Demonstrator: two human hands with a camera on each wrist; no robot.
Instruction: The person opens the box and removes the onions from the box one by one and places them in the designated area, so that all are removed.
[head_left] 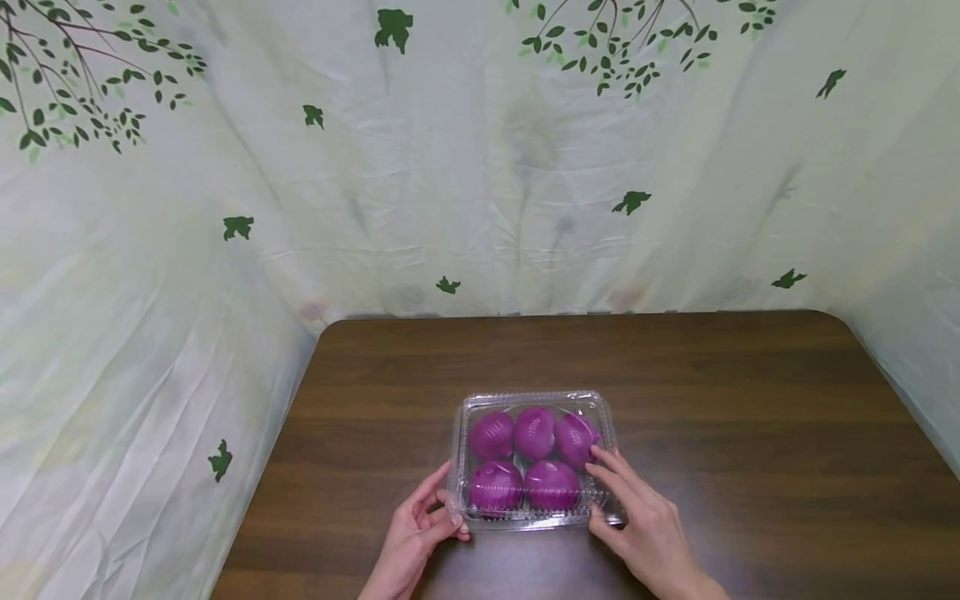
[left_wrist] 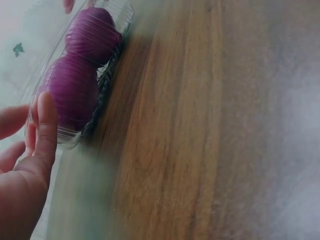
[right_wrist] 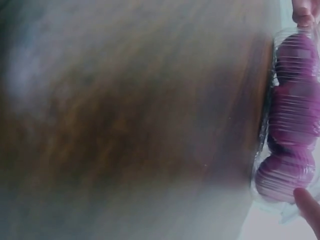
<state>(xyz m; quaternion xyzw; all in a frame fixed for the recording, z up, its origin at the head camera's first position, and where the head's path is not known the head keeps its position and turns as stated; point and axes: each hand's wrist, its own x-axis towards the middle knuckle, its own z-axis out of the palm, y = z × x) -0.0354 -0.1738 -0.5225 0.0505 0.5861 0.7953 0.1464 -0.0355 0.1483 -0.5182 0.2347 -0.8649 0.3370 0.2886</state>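
A clear plastic clamshell box sits on the table near its front middle, its lid over round purple onions. Three onions form the back row and two the front row; the front right corner holds none. My left hand grips the box's front left corner, thumb on the front wall and fingers along the side. At the opposite corner my right hand holds the box, its thumb low at the front edge and fingertips over the right side of the lid. In the right wrist view a thumb touches the ridged wall.
The brown wooden table reaches well out on both sides of the box and behind it. A pale cloth printed with green leaves and branches hangs behind the table and along its sides.
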